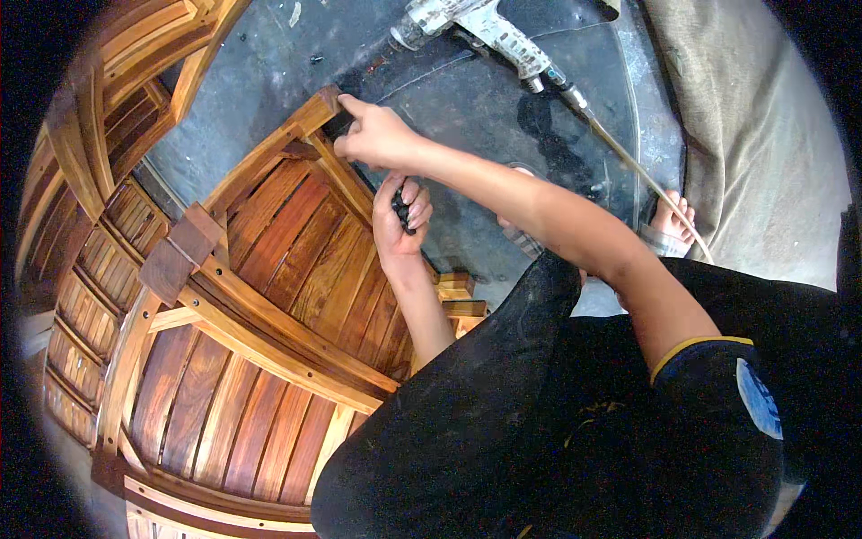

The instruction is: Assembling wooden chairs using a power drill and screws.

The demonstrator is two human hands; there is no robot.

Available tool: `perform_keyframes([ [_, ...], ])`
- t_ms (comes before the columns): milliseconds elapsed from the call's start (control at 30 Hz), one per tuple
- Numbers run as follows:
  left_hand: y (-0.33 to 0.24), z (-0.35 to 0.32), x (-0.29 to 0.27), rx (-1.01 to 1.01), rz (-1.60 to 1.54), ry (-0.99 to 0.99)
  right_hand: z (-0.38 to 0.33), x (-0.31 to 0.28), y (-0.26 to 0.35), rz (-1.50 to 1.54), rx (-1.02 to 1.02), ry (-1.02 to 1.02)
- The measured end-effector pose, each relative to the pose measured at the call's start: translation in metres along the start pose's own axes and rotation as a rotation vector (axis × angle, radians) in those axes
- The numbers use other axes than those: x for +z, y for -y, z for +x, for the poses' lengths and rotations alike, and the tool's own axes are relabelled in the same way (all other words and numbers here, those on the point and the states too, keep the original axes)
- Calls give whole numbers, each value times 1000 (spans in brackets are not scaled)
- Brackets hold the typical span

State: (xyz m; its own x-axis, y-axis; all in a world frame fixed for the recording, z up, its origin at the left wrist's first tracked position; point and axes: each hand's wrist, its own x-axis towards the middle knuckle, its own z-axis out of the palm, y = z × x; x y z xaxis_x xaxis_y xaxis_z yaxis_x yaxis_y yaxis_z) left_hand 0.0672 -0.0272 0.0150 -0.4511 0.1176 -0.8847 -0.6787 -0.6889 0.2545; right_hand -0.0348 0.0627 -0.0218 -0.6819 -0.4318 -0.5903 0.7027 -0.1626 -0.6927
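Observation:
My right hand reaches across to the end of a wooden chair leg, its forefinger stretched onto the leg's tip and its thumb bent below. A dark patch shows between thumb and forefinger; whether it is a held piece or shadow, I cannot make out. Just below, my left hand is closed, palm up, around several small black pieces whose kind is too small to tell. The leg belongs to a slatted wooden chair of glossy reddish-brown wood, lying tipped on my left.
More slatted wooden furniture stands at the far left. A grey pistol-grip power tool with a hose lies on the dark floor sheet. Brown cloth covers the right side, beside my bare foot.

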Motion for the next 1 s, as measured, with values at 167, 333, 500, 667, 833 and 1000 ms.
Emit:
perform_keyframes([
  [167,4,-13,-9,42,-6,-137,-10,23,-14,-627,-314,-253],
  [333,7,-11,-6,-32,25,-12,30,9,-14,-866,-571,-381],
  [500,17,-11,-12,-33,-20,-55,40,7,-29,-863,-735,-422],
  [667,25,-13,-5,-38,-67,-104,43,13,-36,-781,-816,-463],
  [833,32,-17,-13,-23,-141,-40,45,14,-38,-793,-806,-445],
  [1000,41,-24,-16,-24,-177,-61,50,21,-37,-787,-773,-481],
])
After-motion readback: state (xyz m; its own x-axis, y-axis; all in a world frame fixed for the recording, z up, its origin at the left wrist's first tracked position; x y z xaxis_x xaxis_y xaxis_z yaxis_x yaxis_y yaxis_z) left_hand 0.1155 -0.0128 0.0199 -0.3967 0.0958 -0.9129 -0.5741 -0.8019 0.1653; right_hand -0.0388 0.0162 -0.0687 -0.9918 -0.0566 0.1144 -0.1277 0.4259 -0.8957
